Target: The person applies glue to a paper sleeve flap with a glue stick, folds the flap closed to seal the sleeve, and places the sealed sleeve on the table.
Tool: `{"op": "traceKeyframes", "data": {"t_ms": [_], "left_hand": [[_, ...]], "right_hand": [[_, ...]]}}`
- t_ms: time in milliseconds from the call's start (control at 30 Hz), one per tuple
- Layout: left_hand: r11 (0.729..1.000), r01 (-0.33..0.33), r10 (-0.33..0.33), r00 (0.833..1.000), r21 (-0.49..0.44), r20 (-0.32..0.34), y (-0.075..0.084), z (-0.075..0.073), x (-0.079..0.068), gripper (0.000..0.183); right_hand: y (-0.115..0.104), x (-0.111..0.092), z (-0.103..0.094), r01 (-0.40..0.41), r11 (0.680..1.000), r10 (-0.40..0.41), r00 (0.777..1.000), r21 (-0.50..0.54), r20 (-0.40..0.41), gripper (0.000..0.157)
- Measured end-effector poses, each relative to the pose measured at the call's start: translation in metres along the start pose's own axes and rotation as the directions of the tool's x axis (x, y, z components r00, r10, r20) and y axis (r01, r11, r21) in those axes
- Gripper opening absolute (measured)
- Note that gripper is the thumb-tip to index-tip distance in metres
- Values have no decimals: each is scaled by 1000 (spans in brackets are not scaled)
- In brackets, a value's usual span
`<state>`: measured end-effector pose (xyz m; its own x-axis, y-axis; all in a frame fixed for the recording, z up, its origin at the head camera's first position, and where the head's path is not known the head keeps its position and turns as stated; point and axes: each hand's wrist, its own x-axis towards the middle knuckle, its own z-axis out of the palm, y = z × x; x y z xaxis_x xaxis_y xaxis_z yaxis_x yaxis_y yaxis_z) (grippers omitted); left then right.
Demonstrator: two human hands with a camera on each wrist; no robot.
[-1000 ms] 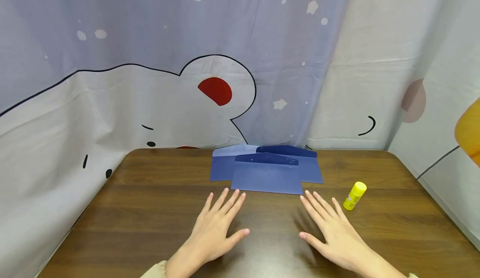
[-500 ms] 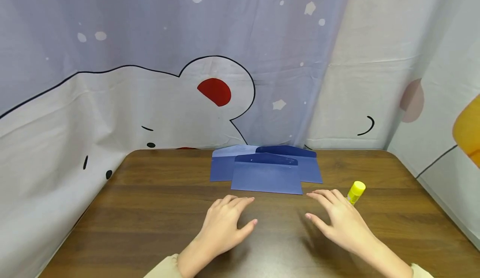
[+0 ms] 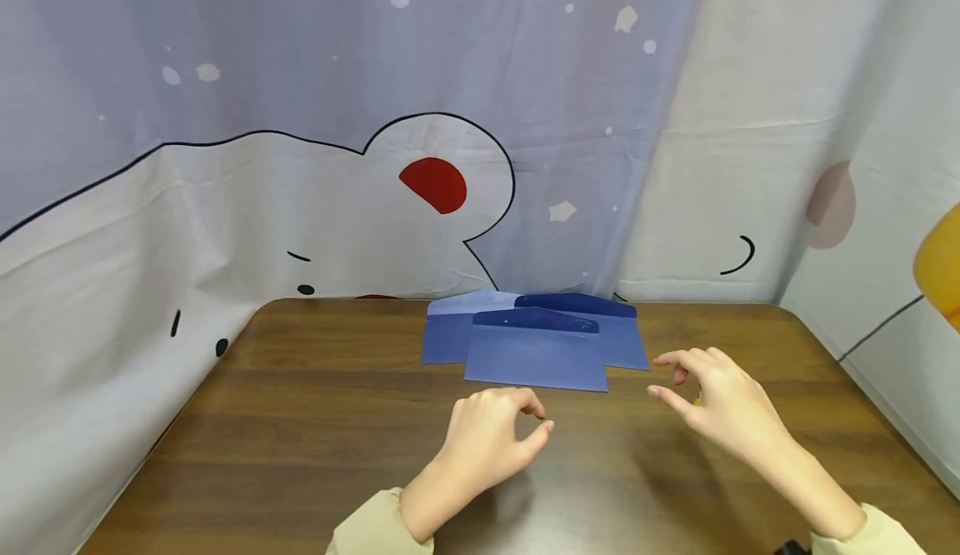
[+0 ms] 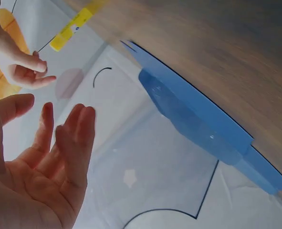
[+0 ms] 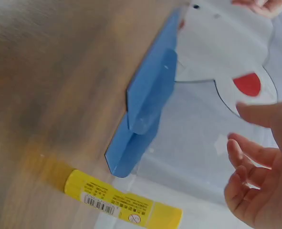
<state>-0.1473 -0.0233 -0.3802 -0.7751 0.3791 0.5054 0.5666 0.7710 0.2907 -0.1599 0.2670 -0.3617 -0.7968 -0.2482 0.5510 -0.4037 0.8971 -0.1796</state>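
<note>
Glue stick (image 5: pixel 123 202): yellow, capped, lying flat on the wooden surface (image 3: pixel 300 422), just right of the envelopes, hidden behind the right hand in the head view. Likely light, rigid, smooth-sided, prone to rolling; best pinched across the barrel.

Right hand (image 3: pixel 723 409): raised above the glue stick, fingers loosely curled and apart, holding nothing.

Left hand (image 3: pixel 487 442): hovering near the front envelope's near edge, fingers relaxed, holding nothing.

Envelopes (image 3: pixel 536 347): three blue, overlapped, flat at the surface's far side, flaps open. Probably thin, light, easily creased; to be lifted by an edge.

Clearance: cartoon-print curtain (image 3: pixel 300 205) close behind and on both sides; bare wood near the person; surface's right edge not far beyond the glue stick.
</note>
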Motion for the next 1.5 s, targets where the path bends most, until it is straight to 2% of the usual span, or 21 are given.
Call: {"op": "traceKeyframes", "data": {"t_ms": [133, 267, 367, 500, 633, 800, 1167, 1300, 1500], "left_hand": [[1000, 2, -2, 1000, -28, -3, 9, 3, 5, 10], [998, 14, -15, 1000, -63, -6, 15, 9, 11, 12], [994, 40, -39, 999, -100, 9, 19, 13, 15, 14], [988, 78, -74, 996, -135, 41, 22, 19, 21, 14], [984, 101, -92, 994, -143, 66, 25, 24, 24, 15], [983, 112, -102, 992, -143, 73, 26, 29, 26, 17], [976, 139, -124, 987, -165, 100, 25, 36, 27, 25], [972, 156, -137, 983, -173, 120, 27, 38, 27, 30], [958, 168, -136, 980, -235, 145, 31, 40, 28, 37]], "right_hand": [[12, 6, -8, -32, 999, 31, 998, 15, 46, 30], [27, 10, -13, -82, 996, 83, 992, -19, 99, 35], [38, 10, -15, -139, 989, 146, 978, -53, 152, 42], [49, 7, -14, -213, 973, 228, 947, -85, 228, 47], [58, 2, -11, -232, 971, 240, 933, -64, 268, 36], [65, 0, -7, -208, 978, 209, 945, -33, 253, 25], [56, 1, -11, -224, 974, 227, 941, -42, 251, 19], [44, 3, -16, -222, 974, 226, 948, -44, 225, 17], [14, 7, -21, -170, 985, 166, 971, 10, 173, 14]]}}
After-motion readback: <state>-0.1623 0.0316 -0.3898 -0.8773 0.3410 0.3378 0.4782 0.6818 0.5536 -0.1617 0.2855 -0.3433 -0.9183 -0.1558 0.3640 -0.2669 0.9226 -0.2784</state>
